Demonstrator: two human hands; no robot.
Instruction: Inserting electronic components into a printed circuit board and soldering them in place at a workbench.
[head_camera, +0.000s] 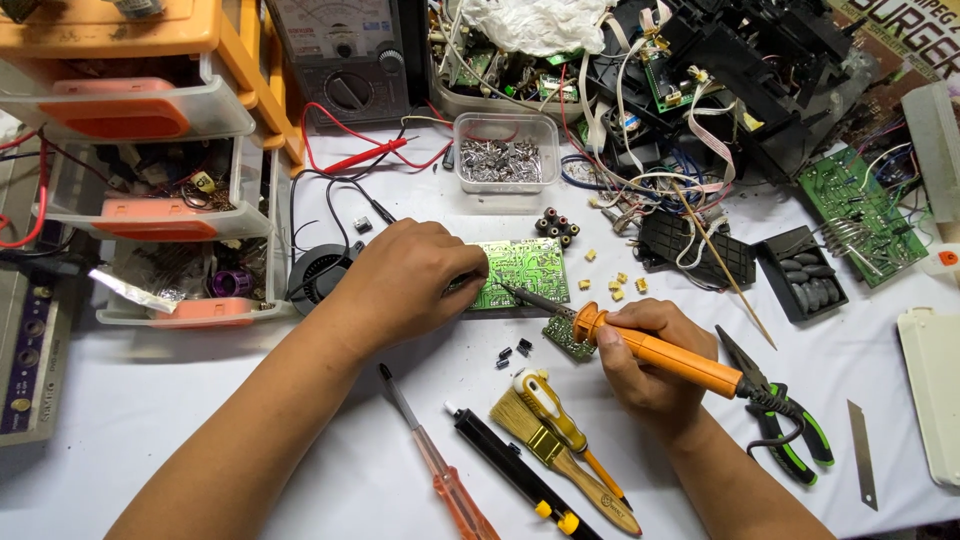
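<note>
- Head view, centre of the frame: your left hand (405, 285) rests on the white counter (200, 400), its fingers (462, 268) pinched on the left edge of the green circuit board (522, 272), which lies flat just above mid-frame.
- Head view, right of centre: your right hand (645, 355) is clenched around the orange soldering iron (655, 350); the handle runs toward the lower right and the metal tip touches the board's lower edge.
- Just under the iron's collar, a small green board piece (568, 337) lies touching the larger board's lower right corner.
- Lower centre: a red screwdriver (445, 475), a black-and-yellow desoldering pump (520, 472) and a flat brush (555, 455) lie side by side near your wrists.
- Lower right: green-handled pliers (785, 425) lie just beyond the iron's cord end.
- Upper centre: a clear tub of metal parts (503, 152) stands well above the board.
- Upper left: orange-fronted drawers (160, 170) stand at the counter's edge.
</note>
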